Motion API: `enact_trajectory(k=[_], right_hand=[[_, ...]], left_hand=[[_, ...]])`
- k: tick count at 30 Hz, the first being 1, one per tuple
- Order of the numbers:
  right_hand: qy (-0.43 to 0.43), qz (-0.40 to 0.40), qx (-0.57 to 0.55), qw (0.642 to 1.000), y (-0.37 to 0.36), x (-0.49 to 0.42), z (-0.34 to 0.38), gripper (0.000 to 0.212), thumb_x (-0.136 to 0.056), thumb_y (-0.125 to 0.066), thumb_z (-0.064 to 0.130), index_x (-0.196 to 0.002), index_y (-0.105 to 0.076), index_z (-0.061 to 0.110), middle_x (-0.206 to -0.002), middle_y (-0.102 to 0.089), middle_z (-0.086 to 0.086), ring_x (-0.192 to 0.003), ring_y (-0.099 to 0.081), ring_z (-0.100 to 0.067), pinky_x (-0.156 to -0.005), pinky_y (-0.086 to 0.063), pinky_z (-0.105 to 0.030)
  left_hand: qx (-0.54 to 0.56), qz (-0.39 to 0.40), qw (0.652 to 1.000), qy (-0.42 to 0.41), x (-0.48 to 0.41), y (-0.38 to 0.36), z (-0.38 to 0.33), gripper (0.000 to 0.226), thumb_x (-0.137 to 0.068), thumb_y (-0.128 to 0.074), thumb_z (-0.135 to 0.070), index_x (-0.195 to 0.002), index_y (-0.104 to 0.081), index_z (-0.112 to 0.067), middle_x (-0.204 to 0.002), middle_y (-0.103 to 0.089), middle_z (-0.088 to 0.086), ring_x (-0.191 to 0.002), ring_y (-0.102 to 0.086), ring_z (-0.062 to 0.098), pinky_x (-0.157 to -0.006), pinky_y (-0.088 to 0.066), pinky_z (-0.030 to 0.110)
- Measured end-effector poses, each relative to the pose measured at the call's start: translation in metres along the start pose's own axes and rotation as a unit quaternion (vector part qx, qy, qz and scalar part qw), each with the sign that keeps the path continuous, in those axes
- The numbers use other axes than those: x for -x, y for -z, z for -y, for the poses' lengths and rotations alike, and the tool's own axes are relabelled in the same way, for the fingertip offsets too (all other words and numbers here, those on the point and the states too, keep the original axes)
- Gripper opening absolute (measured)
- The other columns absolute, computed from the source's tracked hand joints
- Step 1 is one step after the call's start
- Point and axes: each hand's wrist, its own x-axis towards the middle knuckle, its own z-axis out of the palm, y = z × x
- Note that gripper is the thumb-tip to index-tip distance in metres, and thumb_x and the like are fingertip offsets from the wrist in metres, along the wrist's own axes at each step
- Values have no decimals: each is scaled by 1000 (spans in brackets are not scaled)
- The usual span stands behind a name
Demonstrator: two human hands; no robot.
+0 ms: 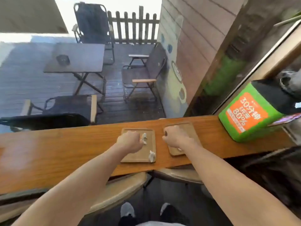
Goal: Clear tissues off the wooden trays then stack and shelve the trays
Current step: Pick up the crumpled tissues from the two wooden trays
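On the long orange-brown wooden surface (65, 149) that runs along the window, two flat rectangular light-wood trays lie side by side, apart from each other. Left wooden tray (143, 156) sits at centre frame; right wooden tray (189, 128) lies at 3 o'clock from it, slightly farther from the person.

Left hand (130, 141) rests over the left half of the left tray, fingers curled. A crumpled white tissue (143, 138) lies at the hand's 3 o'clock edge, touching the fingertips; whether the hand pinches it or only meets it cannot be told. A second crumpled white tissue (152, 156) lies free on the same tray at its 5 o'clock corner, close to the rim.

Right hand (176, 136) is clenched into a fist over the centre of the right tray. What it holds, if anything, is hidden by the fingers. A small pale scrap shows on the tray just beside the wrist, at the near end; it is too small to identify.

A green block-shaped sign with an orange printed panel (247, 115) stands on the surface at 2 o'clock from the right tray, well apart from it. Two beige padded stool seats (120, 191) sit under the near edge of the surface at 6 o'clock.
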Motion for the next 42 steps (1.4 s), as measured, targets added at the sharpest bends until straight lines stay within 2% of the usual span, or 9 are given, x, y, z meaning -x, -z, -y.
enact_trajectory(k=[5, 12, 17, 20, 23, 26, 33, 37, 42], right_hand=[[-28, 74, -28, 996, -43, -1, -12, 28, -92, -51, 37, -109, -62, 17, -112, -65, -10, -99, -61, -30, -83, -53, -42], [-22, 123, -49, 991, -69, -30, -41, 28, -91, -52, 31, -114, -61, 16, -112, -65, -11, -97, -62, -29, -85, -55, -44], [8, 99, -77, 992, -85, -52, -70, 25, -93, -52, 23, -115, -59, 13, -111, -64, -9, -98, -61, -28, -82, -55, -45], [15, 39, -83, 996, -89, -63, -95, 12, -92, -49, 15, -101, -57, 12, -101, -60, -7, -90, -59, -28, -68, -52, -38], [-6, -12, -85, 996, -88, -74, -122, 9, -93, -47, 13, -97, -56, 11, -99, -59, -6, -84, -61, -29, -61, -51, -39], [-24, -10, -107, 994, -86, -86, -148, 30, -97, -48, 20, -124, -57, 12, -113, -60, -6, -93, -62, -28, -69, -54, -42], [-38, 13, -119, 992, -95, -93, -183, 22, -92, -51, 19, -112, -61, 17, -105, -59, -2, -86, -56, -21, -64, -41, -32], [-37, -4, -121, 992, -99, -91, -180, 23, -94, -51, 22, -115, -60, 18, -106, -59, -1, -81, -53, -17, -63, -42, -31], [-16, 28, -130, 991, -104, -92, -169, 40, -94, -55, 33, -132, -51, 21, -115, -52, -2, -94, -56, -22, -68, -49, -36]], left_hand=[[-7, 92, 996, 14, -4, -46, 7, 25, -86, -48, -36, -95, -60, -16, -94, -66, 6, -81, -61, 27, -70, -55, 37], [43, 115, 992, 25, -28, -92, -15, 28, -87, -51, -23, -114, -57, -21, -107, -65, 6, -92, -61, 28, -74, -53, 39], [81, 74, 992, 69, -43, -118, -38, 35, -91, -56, -32, -124, -49, -28, -113, -55, 5, -95, -60, 28, -70, -49, 38], [89, 44, 990, 104, -53, -135, -46, 38, -91, -57, -33, -127, -47, -29, -113, -50, 5, -89, -60, 28, -64, -43, 35], [81, 39, 987, 133, -62, -148, -48, 33, -91, -58, -30, -123, -50, -27, -108, -48, 6, -85, -58, 30, -64, -43, 36], [102, 38, 982, 155, -68, -157, -48, 21, -90, -58, -25, -111, -53, -24, -100, -46, 5, -77, -53, 27, -64, -42, 35], [128, 26, 983, 127, -77, -163, -47, 5, -89, -57, -15, -86, -60, -12, -81, -53, 6, -78, -53, 28, -64, -36, 33], [140, 32, 982, 119, -83, -158, -51, 11, -91, -54, -20, -84, -59, -13, -79, -60, 5, -75, -56, 25, -62, -44, 35], [157, 43, 979, 126, -86, -151, -54, 11, -92, -50, -21, -89, -59, -15, -80, -63, 5, -76, -59, 26, -66, -52, 38]])
